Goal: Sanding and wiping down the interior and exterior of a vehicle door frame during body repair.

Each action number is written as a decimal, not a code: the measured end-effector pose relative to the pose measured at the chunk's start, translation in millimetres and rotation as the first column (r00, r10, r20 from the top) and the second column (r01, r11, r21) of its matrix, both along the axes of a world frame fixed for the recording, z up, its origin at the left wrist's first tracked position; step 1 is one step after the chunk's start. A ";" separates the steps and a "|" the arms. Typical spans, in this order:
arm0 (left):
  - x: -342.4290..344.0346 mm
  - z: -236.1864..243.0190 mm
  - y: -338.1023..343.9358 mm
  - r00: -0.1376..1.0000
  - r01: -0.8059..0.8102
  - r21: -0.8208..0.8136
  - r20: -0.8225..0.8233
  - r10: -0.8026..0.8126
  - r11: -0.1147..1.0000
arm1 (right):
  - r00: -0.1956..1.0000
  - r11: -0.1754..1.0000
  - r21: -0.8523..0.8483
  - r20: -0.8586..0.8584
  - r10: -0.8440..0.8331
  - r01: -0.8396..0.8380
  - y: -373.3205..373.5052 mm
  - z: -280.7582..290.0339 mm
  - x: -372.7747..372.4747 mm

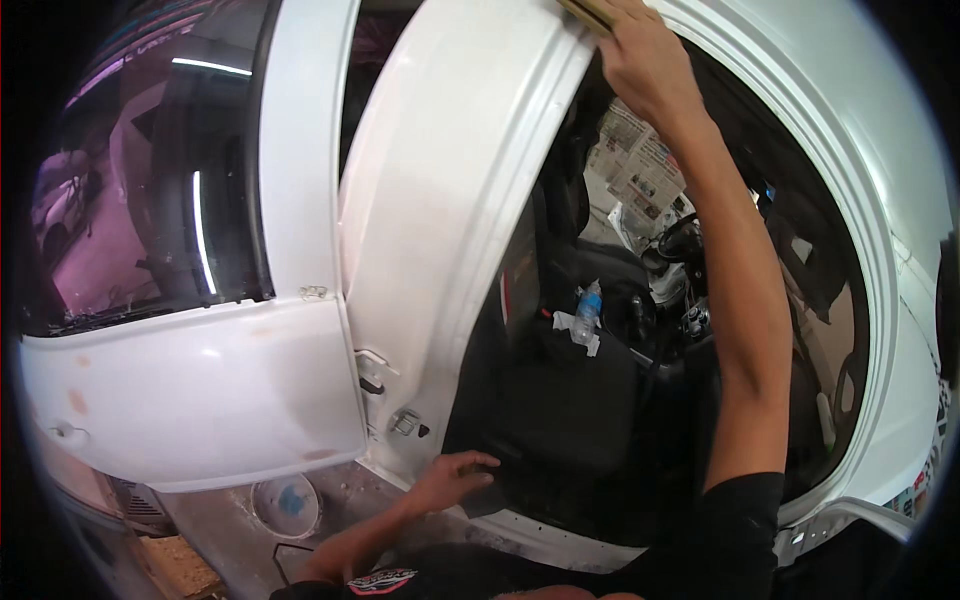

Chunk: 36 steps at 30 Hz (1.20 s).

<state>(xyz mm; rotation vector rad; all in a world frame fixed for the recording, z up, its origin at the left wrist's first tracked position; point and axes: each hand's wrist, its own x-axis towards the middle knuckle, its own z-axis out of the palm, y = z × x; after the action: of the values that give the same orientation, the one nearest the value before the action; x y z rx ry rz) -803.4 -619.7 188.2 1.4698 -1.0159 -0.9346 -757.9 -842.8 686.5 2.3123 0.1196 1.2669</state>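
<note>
Flat tan-yellow strip sits under the fingers of right grip, clasped, at upper end of glossy white metal car pillar. Left grip loosely half-curled, empty, near pillar's base.

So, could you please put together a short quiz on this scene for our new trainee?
1. True or false: the right hand is holding a flat, brownish piece near the top of the picture.

2. Multiple choice: what lies on the black seat inside the white car?
A) a hammer
B) a plastic bottle
C) a pair of gloves

3. Fill in the gap: the lower hand, beside the door opening with nothing visible in its grasp, is the person's ____ hand.

Key: 1 true; 2 B; 3 left.
</note>
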 end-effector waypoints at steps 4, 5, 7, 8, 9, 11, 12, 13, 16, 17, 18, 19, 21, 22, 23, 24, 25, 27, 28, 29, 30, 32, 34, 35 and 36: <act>8.9 -22.6 21.6 0.999 -0.047 -0.160 -0.034 0.042 0.986 | 0.999 0.999 -0.040 -0.020 -0.027 0.026 15.2 -36.5 3.2; 9.5 -25.8 27.1 0.995 -0.024 -0.067 -0.098 0.017 0.997 | 0.997 0.995 -0.102 -0.075 -0.021 0.013 11.9 -46.8 12.8; 13.0 -29.7 34.1 0.986 0.011 0.024 -0.168 -0.007 1.000 | 0.997 0.974 -0.214 -0.008 -0.081 0.078 36.8 -33.5 25.7; 14.5 -31.3 35.6 0.985 0.024 0.032 -0.171 -0.019 0.999 | 0.992 0.993 0.056 -0.078 -0.104 0.109 76.9 -9.3 19.8; 14.4 -33.4 37.1 0.984 0.035 0.043 -0.175 -0.027 0.998 | 0.983 0.935 0.320 -0.152 -0.107 0.151 98.7 2.3 19.0; 13.8 -43.5 26.0 0.988 0.076 -0.034 -0.132 -0.080 0.997 | 0.993 0.992 0.055 0.034 -0.117 0.115 25.9 43.5 37.4; 12.9 -52.6 29.5 0.990 0.083 -0.092 -0.103 -0.092 0.992 | 0.990 0.975 0.182 0.027 -0.137 0.130 42.2 35.7 41.8; 12.1 -60.5 36.5 0.989 0.076 -0.080 -0.117 -0.086 0.994 | 0.996 0.982 0.164 -0.024 -0.090 0.093 40.5 13.4 42.4; 17.6 -49.6 39.8 0.972 0.047 -0.127 -0.223 -0.074 0.991 | 0.985 0.949 -0.278 -0.118 0.124 -0.153 32.7 -117.3 44.5; 20.5 -42.4 47.2 0.969 0.037 -0.116 -0.237 -0.064 0.993 | 0.952 0.974 -0.119 -0.264 0.156 -0.192 58.2 -166.7 39.4; 22.4 -39.0 57.1 0.973 0.016 -0.090 -0.228 -0.037 0.996 | 0.909 0.965 -0.080 -0.362 0.207 -0.251 76.6 -213.6 26.6; 23.0 -35.9 61.9 0.977 0.013 -0.070 -0.212 -0.028 0.997 | 0.860 0.956 -0.043 -0.449 0.241 -0.290 89.1 -236.2 13.1; 24.3 -39.1 69.2 0.985 -0.002 -0.066 -0.171 -0.010 0.998 | 0.831 0.941 -0.019 -0.475 0.290 -0.339 79.1 -228.3 11.4; 24.3 -41.1 70.0 0.988 0.002 -0.120 -0.156 -0.021 0.993 | 0.809 0.925 -0.011 -0.490 0.326 -0.380 69.8 -213.5 13.0; 27.1 -41.7 68.0 0.990 0.011 -0.178 -0.134 -0.035 0.984 | 0.834 0.919 -0.063 -0.448 0.322 -0.389 50.9 -188.1 28.1; 29.3 -38.9 70.4 0.982 0.021 -0.145 -0.184 -0.047 0.989 | 0.926 0.966 -0.145 -0.345 0.155 -0.215 51.2 -159.1 31.3; 28.0 -38.7 72.3 0.981 0.020 -0.145 -0.188 -0.048 0.989 | 0.964 0.971 -0.161 -0.229 0.136 -0.176 56.3 -133.7 28.2; 29.1 -38.6 78.2 0.988 -0.029 -0.169 -0.154 0.002 0.985 | 0.987 0.965 -0.239 -0.148 0.071 -0.105 55.0 -128.4 37.0; 28.4 -40.9 83.5 0.987 -0.037 -0.165 -0.161 0.010 0.986 | 0.985 0.966 -0.234 -0.154 0.078 -0.113 56.8 -131.6 39.2; 29.1 -43.2 87.6 0.979 -0.069 -0.173 -0.201 0.033 0.982 | 0.989 0.972 -0.213 -0.129 0.072 -0.099 57.4 -135.2 40.4; 30.1 -44.5 91.3 0.969 -0.099 -0.181 -0.241 0.054 0.978 | 0.993 0.978 -0.193 -0.102 0.062 -0.081 58.3 -137.7 40.3; 34.6 -44.5 99.1 0.961 -0.110 -0.157 -0.269 0.065 0.981 | 0.992 0.981 -0.190 -0.122 0.022 -0.045 75.5 -144.1 39.6; 39.3 -43.5 102.8 0.952 -0.119 -0.138 -0.296 0.074 0.983 | 0.962 0.978 -0.200 -0.273 0.004 -0.061 90.7 -171.0 44.8; 41.9 -43.0 106.4 0.952 -0.099 -0.086 -0.297 0.069 0.991 | 0.922 0.974 -0.198 -0.386 0.029 -0.113 99.4 -204.8 45.8; 43.1 -42.9 106.8 0.954 -0.071 -0.042 -0.295 0.056 0.997 | 0.886 0.953 -0.233 -0.458 0.070 -0.195 101.0 -241.4 35.9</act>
<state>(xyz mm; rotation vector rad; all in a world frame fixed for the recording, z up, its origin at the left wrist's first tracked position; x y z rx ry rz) -760.3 -512.8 145.3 1.2670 -0.7642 -1.0370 -722.0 -741.8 445.1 2.3325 0.5839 0.6969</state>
